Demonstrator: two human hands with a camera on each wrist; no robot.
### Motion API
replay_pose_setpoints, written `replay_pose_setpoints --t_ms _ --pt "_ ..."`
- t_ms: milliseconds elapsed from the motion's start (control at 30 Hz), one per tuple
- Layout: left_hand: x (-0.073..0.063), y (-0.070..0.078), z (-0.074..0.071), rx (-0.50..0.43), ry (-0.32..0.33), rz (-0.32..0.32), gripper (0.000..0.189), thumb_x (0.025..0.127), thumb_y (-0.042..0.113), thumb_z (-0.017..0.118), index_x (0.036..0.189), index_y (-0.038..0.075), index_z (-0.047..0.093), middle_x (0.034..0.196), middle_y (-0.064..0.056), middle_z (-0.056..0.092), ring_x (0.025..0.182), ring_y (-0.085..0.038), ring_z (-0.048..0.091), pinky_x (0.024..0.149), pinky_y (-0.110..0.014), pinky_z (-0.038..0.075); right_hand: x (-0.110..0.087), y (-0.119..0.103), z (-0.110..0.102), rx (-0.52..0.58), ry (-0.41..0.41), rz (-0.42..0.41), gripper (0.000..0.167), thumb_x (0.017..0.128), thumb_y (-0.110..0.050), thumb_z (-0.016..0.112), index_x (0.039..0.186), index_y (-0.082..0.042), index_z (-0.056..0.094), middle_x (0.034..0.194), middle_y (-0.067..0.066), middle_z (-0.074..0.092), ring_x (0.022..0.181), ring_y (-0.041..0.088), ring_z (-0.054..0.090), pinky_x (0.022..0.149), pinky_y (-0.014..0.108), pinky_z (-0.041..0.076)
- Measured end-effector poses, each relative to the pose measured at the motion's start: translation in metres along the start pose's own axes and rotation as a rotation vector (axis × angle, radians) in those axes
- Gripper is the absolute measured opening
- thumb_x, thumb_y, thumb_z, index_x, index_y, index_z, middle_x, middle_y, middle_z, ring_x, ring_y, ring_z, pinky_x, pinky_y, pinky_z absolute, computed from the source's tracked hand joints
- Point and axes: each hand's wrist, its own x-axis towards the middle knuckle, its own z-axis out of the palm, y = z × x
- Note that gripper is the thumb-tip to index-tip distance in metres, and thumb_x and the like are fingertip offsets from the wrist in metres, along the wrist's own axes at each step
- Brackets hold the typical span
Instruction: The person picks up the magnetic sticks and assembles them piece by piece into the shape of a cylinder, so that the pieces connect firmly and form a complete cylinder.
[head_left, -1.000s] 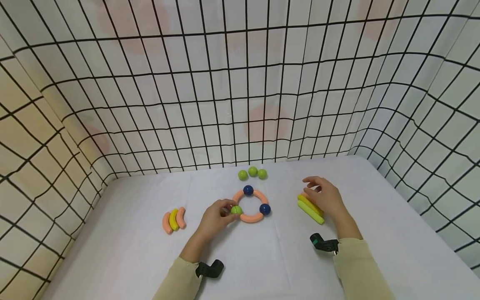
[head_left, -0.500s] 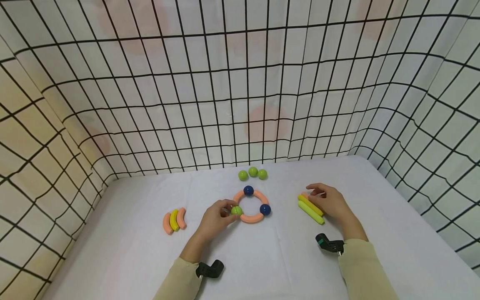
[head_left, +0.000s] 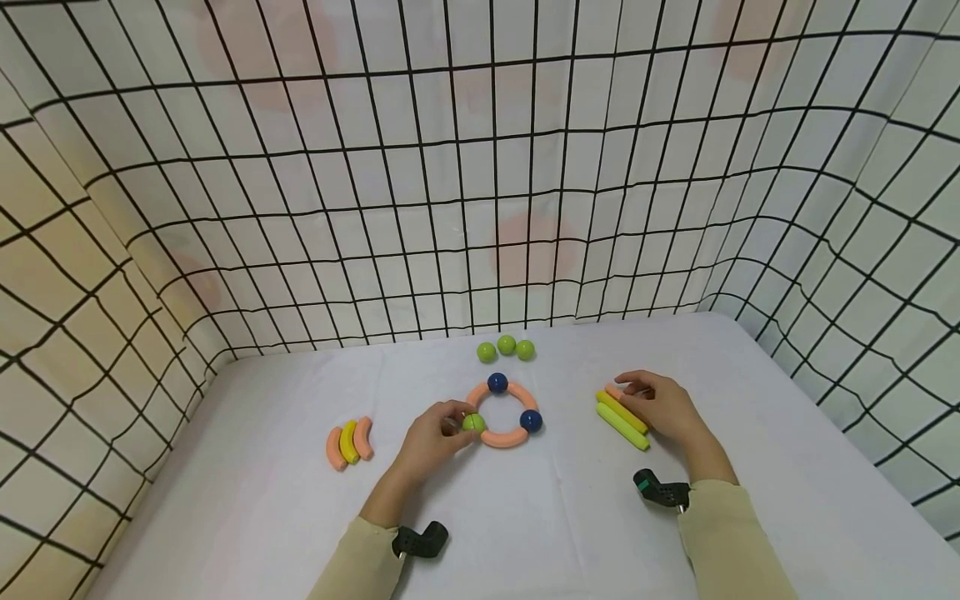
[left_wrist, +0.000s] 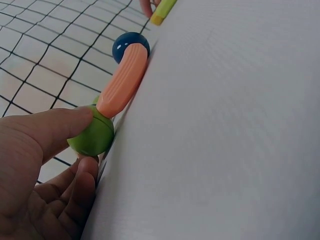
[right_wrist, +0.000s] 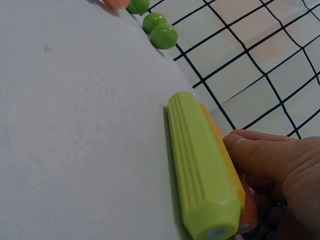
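The ring (head_left: 504,438) of 3 glossy coral curved rods, 2 dark blue balls (head_left: 531,421) and 1 round green ball (head_left: 473,423) lies near the middle of the white cloth-covered tabletop (head_left: 525,521). Your left hand (head_left: 433,435) is narrow, pinching the green ball, with the thumb on top and fingers low on its side. In the left wrist view, a curved coral rod meets that ball and reaches to a dark blue one. Hold the ball gently and low; a tug would probably skew the joints.

To the right of the ring, your right hand (head_left: 663,408) is narrow too, thumb and curled fingers pinching the straight coral rod (head_left: 613,390); how firm that pinch is, you cannot tell. The rod lies beside a straight yellow rod (head_left: 624,412), with a ribbed straight lime-green rod (head_left: 622,427) on the near side. The pale disc on the lime-green rod's end may be a magnet, so the bundle could cling: if you lift, peel the coral rod away from its neighbours slowly.

Beyond the ring sit 3 loose green balls (head_left: 507,344); well to its left, 3 short curved pieces (head_left: 348,442), 2 coral and 1 yellow, lie side by side.
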Motion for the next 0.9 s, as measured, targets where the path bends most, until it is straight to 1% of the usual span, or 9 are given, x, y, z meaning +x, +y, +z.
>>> replay_pose_setpoints --t_ms 100,200,500,667,800,900 --pt "0.0007 -0.0003 0.0002 -0.001 0.001 -0.01 0.035 0.087 0.022 0.078 0.12 0.018 0.068 0.104 -0.002 0.063 0.085 -0.012 0.06 0.072 -0.026 0.05 0.0004 0.0008 0.0003 -0.011 0.011 -0.004 0.038 0.099 -0.031 0.062 0.133 -0.013 0.061 0.119 0.013 0.066 0.103 0.026 0.057 0.084 0.034 0.047" --pt "0.0014 -0.0005 0.0002 0.002 0.002 -0.006 0.035 0.087 0.023 0.078 0.12 0.018 0.068 0.104 -0.002 0.063 0.086 -0.012 0.06 0.071 -0.026 0.05 0.0006 0.001 0.0003 -0.02 0.02 -0.006 0.041 0.099 -0.031 0.062 0.135 -0.011 0.059 0.118 0.014 0.066 0.101 0.025 0.057 0.083 0.033 0.046" --pt "0.0006 0.0003 0.0002 -0.006 -0.002 -0.004 0.034 0.087 0.023 0.079 0.119 0.018 0.069 0.103 -0.002 0.064 0.085 -0.011 0.059 0.072 -0.025 0.049 0.0012 -0.0027 0.0009 -0.037 0.027 0.017 0.043 0.099 -0.033 0.063 0.134 -0.008 0.06 0.116 0.014 0.066 0.098 0.025 0.057 0.079 0.03 0.046" --pt "0.0002 -0.0005 0.0002 -0.008 0.002 0.003 0.034 0.087 0.023 0.079 0.118 0.018 0.069 0.104 -0.002 0.064 0.085 -0.011 0.059 0.071 -0.025 0.049 0.001 -0.0039 0.0008 -0.044 0.031 0.018 0.042 0.098 -0.031 0.064 0.131 -0.005 0.062 0.112 0.013 0.066 0.095 0.023 0.056 0.077 0.029 0.044" --pt "-0.0007 0.0002 0.0002 -0.008 0.005 0.002 0.034 0.086 0.023 0.079 0.118 0.018 0.069 0.104 -0.003 0.064 0.086 -0.012 0.06 0.07 -0.025 0.049 0.0013 -0.0044 0.0017 -0.049 0.027 0.021 0.042 0.098 -0.028 0.064 0.132 -0.004 0.062 0.105 0.013 0.065 0.092 0.023 0.055 0.075 0.029 0.043" --pt "-0.001 0.0005 0.0004 -0.006 0.006 -0.001 0.034 0.086 0.022 0.079 0.118 0.018 0.069 0.104 -0.003 0.064 0.086 -0.012 0.06 0.072 -0.025 0.049 0.0008 -0.0046 0.0025 -0.047 0.024 0.027 0.042 0.097 -0.026 0.064 0.132 -0.003 0.062 0.102 0.012 0.064 0.091 0.023 0.054 0.074 0.029 0.043"
